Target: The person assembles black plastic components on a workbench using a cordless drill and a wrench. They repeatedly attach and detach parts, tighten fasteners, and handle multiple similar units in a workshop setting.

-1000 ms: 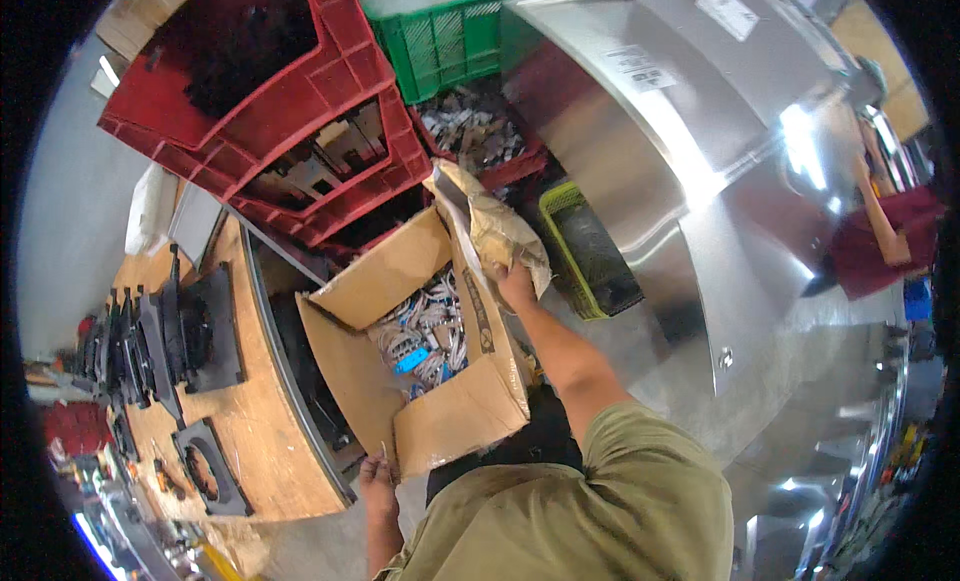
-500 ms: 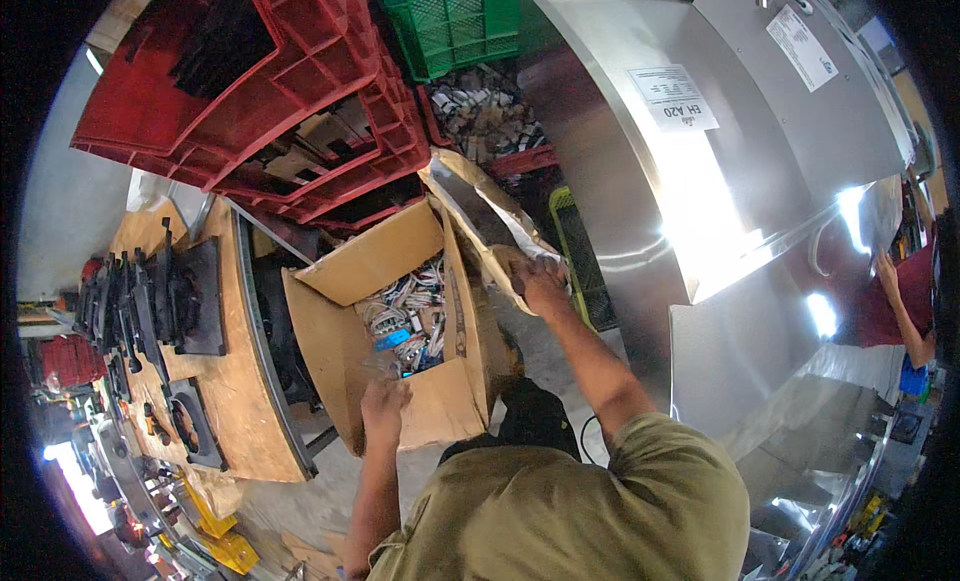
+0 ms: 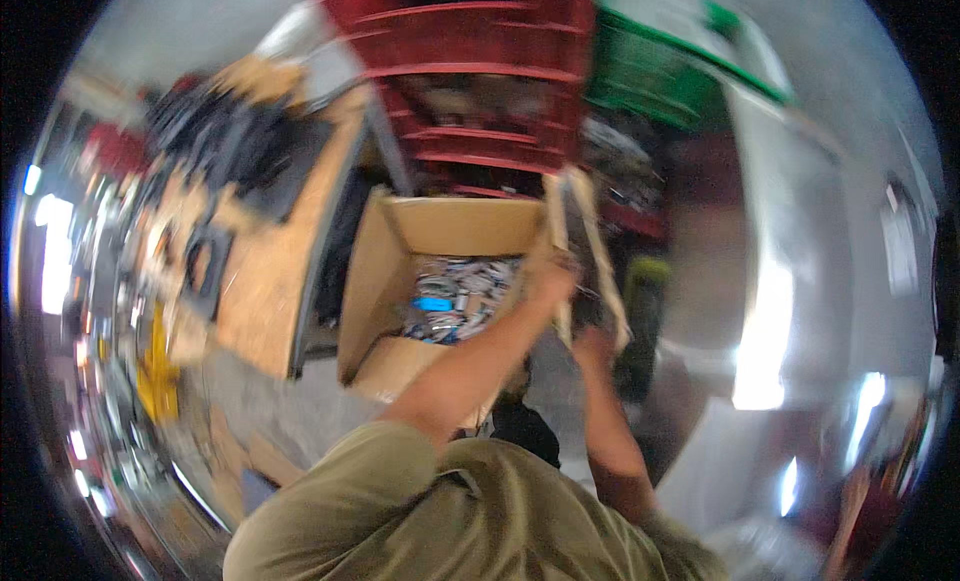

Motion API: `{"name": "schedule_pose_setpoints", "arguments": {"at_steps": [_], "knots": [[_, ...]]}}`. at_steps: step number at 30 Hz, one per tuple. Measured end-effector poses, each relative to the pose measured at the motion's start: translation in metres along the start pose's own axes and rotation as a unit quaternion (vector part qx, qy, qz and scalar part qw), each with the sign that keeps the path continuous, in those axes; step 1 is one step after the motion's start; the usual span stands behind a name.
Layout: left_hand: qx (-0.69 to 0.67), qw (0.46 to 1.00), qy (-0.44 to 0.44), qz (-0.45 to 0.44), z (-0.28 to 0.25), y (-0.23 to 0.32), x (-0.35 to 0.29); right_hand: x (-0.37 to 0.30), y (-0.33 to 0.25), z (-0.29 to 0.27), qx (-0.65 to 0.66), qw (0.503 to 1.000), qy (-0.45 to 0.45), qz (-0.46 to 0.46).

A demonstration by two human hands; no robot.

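Observation:
A narrow, open-topped brown cardboard box [image 3: 606, 271] stands tilted beside a wider one, its inside dark. My right hand [image 3: 594, 348] is closed on its near end. Across the wider box's right wall reaches my left hand [image 3: 553, 277], at the narrow box's left rim. Motion smears its fingers, so whether they grip anything is unclear. The wider cardboard box [image 3: 372, 291] has raised flaps and holds a heap of small bundled cables [image 3: 482, 281], pale and dark. Among them lies a bright blue piece [image 3: 433, 304].
Red plastic crates [image 3: 470, 56] are stacked ahead, with a green crate [image 3: 650, 66] to their right. A wooden worktable [image 3: 268, 311] with black parts stands left. Large sheet-metal panels [image 3: 765, 311] fill the right side. Another person's arm [image 3: 850, 511] shows at lower right.
My left hand has moved right from over the wide box to the narrow box. The right hand stays at the narrow box's near end. The whole view has turned and is blurred.

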State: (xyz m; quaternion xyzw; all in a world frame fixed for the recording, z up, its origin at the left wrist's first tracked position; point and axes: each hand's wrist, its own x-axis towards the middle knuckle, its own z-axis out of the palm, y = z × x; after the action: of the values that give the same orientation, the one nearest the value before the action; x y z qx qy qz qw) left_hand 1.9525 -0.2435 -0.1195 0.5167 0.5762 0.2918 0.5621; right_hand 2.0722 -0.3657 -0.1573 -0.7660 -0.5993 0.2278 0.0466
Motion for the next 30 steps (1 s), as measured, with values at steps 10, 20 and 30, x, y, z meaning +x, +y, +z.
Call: {"name": "schedule_pose_setpoints", "arguments": {"at_steps": [10, 20, 30], "knots": [[0.244, 0.959, -0.03, 0.139, -0.008, -0.048, -0.066, 0.008, 0.007, -0.014, -0.168, 0.972, -0.162, -0.012], [0.186, 0.933, 0.123, -0.281, -0.271, -0.262, -0.338, 0.018, -0.013, 0.002, -0.024, 0.988, -0.149, 0.029], [0.049, 0.836, 0.239, -0.492, -0.308, -0.427, -0.649, -0.043, -0.173, 0.016, 0.169, 0.971, 0.06, -0.16]]}}
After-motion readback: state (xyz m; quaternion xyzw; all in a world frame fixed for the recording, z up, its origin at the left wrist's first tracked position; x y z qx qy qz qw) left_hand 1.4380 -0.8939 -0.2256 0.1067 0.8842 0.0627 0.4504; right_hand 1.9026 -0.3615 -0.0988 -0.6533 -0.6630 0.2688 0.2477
